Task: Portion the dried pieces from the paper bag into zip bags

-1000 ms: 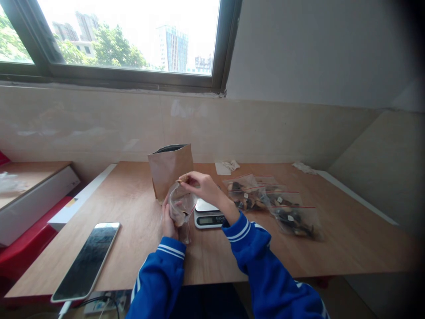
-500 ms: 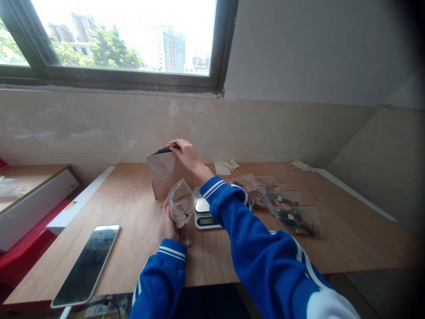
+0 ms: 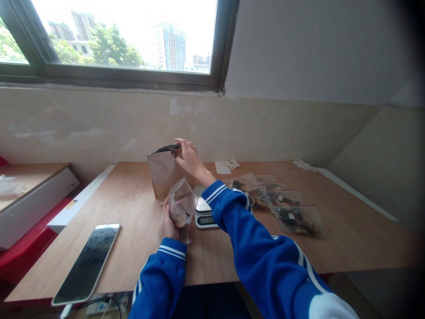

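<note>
My left hand (image 3: pixel 170 221) is closed round a clear plastic zip bag (image 3: pixel 182 199), its mouth gaping upward and something brownish low inside. Behind it stands an open brown paper bag (image 3: pixel 162 175) with a dark inside. At that bag's top rim is my right hand (image 3: pixel 188 158), its fingers bent together. A small dark bit shows at the fingertips, too unclear to name. To the right of the zip bag sits a white kitchen scale (image 3: pixel 205 220), partly hidden by my right sleeve.
Several filled zip bags (image 3: pixel 297 217) with dark and brown contents lie to the right. A smartphone (image 3: pixel 88 263) with a white cable plugged in lies near the left front. Crumpled tissue (image 3: pixel 231 164) is at the back. A tiled wall (image 3: pixel 265 133) rises behind the table (image 3: pixel 139 248).
My right hand has shifted slightly right and down at the paper bag's rim. The small brown piece seen in its fingers is out of sight. My left hand keeps the zip bag in place.
</note>
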`<state>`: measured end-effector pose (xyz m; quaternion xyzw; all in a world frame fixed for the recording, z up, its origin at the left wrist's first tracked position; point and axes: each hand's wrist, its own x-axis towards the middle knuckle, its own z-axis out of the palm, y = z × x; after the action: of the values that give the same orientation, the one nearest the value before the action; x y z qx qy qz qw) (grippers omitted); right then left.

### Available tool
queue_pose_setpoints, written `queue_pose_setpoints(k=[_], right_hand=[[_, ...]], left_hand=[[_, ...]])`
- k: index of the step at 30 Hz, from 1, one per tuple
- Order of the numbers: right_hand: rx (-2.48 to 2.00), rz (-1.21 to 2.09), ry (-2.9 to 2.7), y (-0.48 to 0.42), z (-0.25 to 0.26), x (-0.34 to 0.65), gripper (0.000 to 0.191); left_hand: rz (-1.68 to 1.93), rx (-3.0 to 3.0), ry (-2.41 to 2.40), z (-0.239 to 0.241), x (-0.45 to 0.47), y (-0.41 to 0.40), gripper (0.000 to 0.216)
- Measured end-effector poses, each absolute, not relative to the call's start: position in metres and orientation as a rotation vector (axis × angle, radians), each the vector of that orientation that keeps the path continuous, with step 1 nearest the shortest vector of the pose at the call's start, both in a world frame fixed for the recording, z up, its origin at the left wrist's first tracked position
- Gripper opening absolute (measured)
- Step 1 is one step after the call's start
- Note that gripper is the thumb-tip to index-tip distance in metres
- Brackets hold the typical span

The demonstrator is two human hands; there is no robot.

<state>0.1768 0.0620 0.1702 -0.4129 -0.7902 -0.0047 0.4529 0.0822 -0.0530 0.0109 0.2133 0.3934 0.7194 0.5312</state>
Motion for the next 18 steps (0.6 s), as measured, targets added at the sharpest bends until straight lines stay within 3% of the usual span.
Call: queue_pose_setpoints(k=[5,11,18], right_hand=[[-1.012,-0.072,-2.079,0.054,0.176,0.182,0.021],[-1.012,-0.09,-1.998,0.048,0.172,0.175,0.034],[-0.846,0.211,-2.104,0.028,0.172,0.166,0.027]], left_hand=[[1.7,0.513,0.913,0.011,0.083,-0.054,0.046],[1.686,0.449,0.93,0.012,0.082,-0.052,0.044],[1.73,0.566,0.927,0.002,0.08,-0.049,0.032]])
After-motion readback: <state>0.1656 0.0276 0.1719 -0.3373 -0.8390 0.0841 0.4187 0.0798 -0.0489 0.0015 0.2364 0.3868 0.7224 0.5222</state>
